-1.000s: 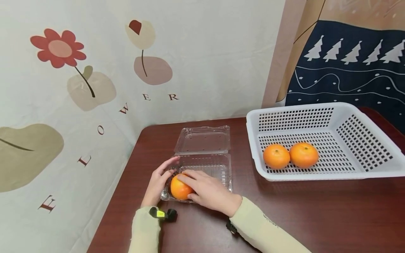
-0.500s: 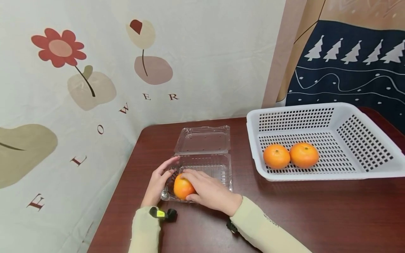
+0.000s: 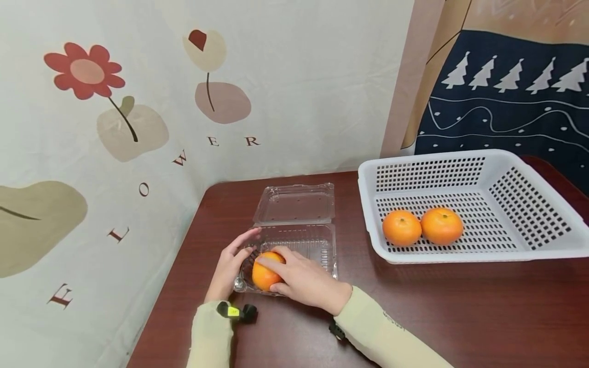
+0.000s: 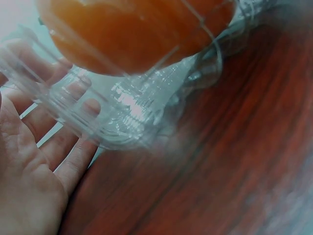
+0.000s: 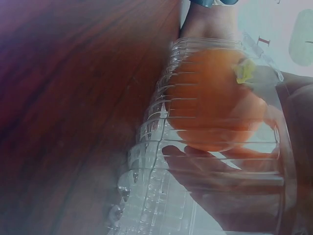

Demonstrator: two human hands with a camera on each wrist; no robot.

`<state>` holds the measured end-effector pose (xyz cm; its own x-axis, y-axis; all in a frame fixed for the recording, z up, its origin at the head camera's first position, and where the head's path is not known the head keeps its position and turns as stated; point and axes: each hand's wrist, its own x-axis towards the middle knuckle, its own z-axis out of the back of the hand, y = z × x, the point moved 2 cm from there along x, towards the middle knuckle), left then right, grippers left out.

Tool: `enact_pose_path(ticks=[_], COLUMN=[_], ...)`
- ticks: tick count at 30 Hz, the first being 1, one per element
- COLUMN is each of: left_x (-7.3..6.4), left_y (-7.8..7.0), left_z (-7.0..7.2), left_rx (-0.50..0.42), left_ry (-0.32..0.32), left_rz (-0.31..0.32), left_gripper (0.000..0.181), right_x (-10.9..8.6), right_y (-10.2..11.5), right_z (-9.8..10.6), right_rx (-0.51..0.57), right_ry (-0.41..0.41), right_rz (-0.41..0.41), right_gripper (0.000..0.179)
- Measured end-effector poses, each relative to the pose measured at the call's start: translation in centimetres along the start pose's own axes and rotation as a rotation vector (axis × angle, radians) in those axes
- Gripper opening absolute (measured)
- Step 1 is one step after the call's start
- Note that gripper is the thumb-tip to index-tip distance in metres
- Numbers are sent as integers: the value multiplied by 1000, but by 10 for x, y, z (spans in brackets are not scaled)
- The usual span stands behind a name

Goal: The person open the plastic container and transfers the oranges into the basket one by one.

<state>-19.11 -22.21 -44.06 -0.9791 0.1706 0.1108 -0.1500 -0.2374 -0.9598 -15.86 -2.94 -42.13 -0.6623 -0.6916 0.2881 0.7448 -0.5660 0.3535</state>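
A clear plastic clamshell box stands on the table, its lid folded back flat. Inside its left front corner sits an orange. My right hand grips this orange from the right and above, thumb on the near side and fingers over the top. In the right wrist view the orange shows through the ribbed clear wall. My left hand rests along the box's left side. Its fingers lie extended against the clear wall in the left wrist view.
A white perforated plastic basket stands at the right on the dark red-brown table. Two more oranges, one left and one right, lie side by side in it. A printed cloth hangs behind the table.
The orange in my right hand has shifted slightly to the right inside the box and turned a little. My right fingers have changed position on its top. My left hand stays put.
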Motion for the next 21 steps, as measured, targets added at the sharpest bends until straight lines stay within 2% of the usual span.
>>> enact_pose_path(ticks=[7,15,21], left_x=[0,0,0], left_y=[1,1,2], left_z=[0,0,0], left_rx=[9,29,16], left_ry=[2,1,1], left_rz=[-12,-2,-9], left_gripper=[38,38,38], right_x=[0,0,1], right_y=[0,0,-1], right_z=[-1,0,-1], right_rx=[31,-4,26], right_ry=[8,8,-13], right_rz=[-48,-14,-70], right_gripper=[61,56,57])
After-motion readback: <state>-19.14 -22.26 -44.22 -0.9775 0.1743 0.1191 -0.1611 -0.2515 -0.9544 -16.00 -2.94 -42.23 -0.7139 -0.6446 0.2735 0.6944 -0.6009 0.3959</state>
